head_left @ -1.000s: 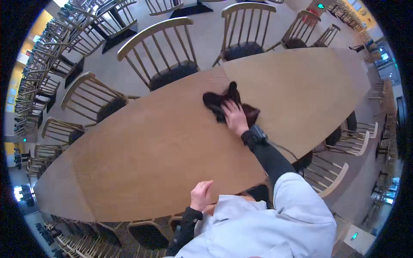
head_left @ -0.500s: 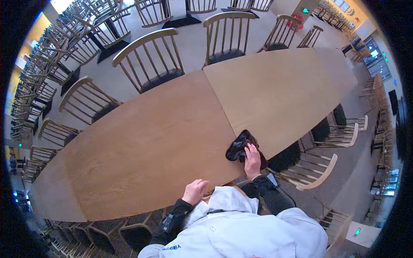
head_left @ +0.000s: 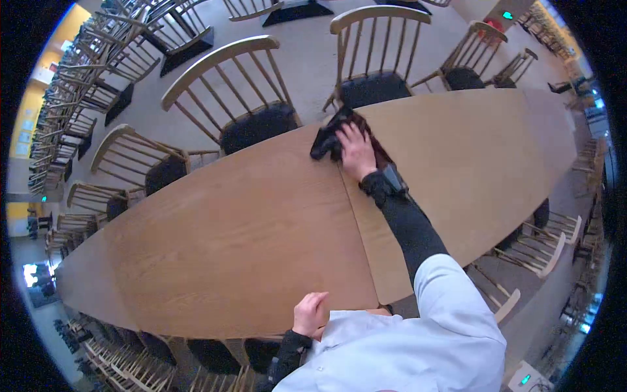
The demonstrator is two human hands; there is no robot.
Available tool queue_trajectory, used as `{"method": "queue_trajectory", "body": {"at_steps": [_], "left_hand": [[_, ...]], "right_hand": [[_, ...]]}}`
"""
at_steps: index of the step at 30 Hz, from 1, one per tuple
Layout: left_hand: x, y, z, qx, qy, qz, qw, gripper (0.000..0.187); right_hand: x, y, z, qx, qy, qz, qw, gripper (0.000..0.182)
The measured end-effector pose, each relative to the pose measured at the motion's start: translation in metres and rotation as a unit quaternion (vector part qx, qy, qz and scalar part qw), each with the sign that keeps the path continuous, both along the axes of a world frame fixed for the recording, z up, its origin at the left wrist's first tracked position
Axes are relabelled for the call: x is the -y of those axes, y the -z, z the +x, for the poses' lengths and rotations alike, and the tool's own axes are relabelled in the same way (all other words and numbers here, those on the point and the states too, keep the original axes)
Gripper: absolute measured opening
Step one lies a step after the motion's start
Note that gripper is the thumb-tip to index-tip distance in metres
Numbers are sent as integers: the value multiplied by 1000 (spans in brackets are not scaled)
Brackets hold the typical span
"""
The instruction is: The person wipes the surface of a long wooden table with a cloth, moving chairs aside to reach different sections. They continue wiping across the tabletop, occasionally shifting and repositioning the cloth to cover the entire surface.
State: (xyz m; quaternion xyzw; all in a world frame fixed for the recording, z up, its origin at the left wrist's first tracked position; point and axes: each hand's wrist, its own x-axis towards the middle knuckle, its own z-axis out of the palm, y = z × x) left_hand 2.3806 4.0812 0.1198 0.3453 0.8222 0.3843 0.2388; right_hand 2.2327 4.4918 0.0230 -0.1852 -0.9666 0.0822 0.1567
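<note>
My right hand [head_left: 357, 151] presses a dark, shiny cloth [head_left: 328, 139] onto the wooden tabletop [head_left: 235, 242], by the far edge and over the seam between two table panels. Its fingers are stretched over the cloth, and part of the cloth hangs out beside the wrist. At the near edge, close to my body, my left hand [head_left: 311, 313] is loosely curled with the thumb up; nothing shows in it.
Wooden chairs with dark seats, such as one chair [head_left: 258, 124] and another chair [head_left: 375, 85], stand along the far side. More chairs [head_left: 516, 251] line the near right side. Stacked chairs [head_left: 98, 72] fill the left background.
My right hand has carried the cloth from the near edge across the table to the far edge, arm now extended. My left hand stays by the near edge. The view has shifted.
</note>
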Motion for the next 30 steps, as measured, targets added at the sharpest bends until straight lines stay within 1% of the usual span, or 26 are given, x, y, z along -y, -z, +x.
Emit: {"method": "queue_trajectory", "body": {"at_steps": [2, 4, 8, 10, 12, 14, 17, 22, 26, 28, 29, 30], "left_hand": [[0, -1, 7, 18, -31, -19, 999, 18], [1, 0, 8, 13, -36, -32, 999, 19], [2, -3, 11, 0, -37, -40, 998, 16], [-2, -7, 8, -8, -30, -36, 999, 15], [-2, -14, 6, -17, -5, -14, 1000, 14], [2, -15, 4, -27, 19, 3, 999, 14], [13, -11, 3, -47, 58, 23, 997, 14], [54, -3, 3, -78, 137, 50, 986, 13], [91, 0, 5, -87, 153, 43, 983, 13], [104, -1, 4, -78, 159, 57, 983, 12], [110, 2, 3, -67, 164, 47, 983, 13], [113, 4, 3, -57, 167, 36, 984, 14]], "right_hand": [[-22, -1, -35, -16, 2, 10, 1000, 48], [-39, 9, -60, -18, 4, 28, 999, 49], [-40, 21, -62, -38, -8, 15, 999, 50], [-37, 13, -52, -50, -6, 20, 998, 50], [-18, 3, -22, -16, -12, -10, 1000, 51], [6, 5, 17, -20, 2, -20, 1000, 53], [58, -22, 96, -8, 22, -45, 999, 50], [156, -39, 229, 18, 90, -63, 994, 52], [205, -52, 296, 70, 117, -72, 988, 58], [210, -57, 312, -23, 119, -255, 959, 58], [205, -60, 317, -129, 135, -346, 920, 53], [203, -65, 319, -187, 159, -307, 919, 44]]}}
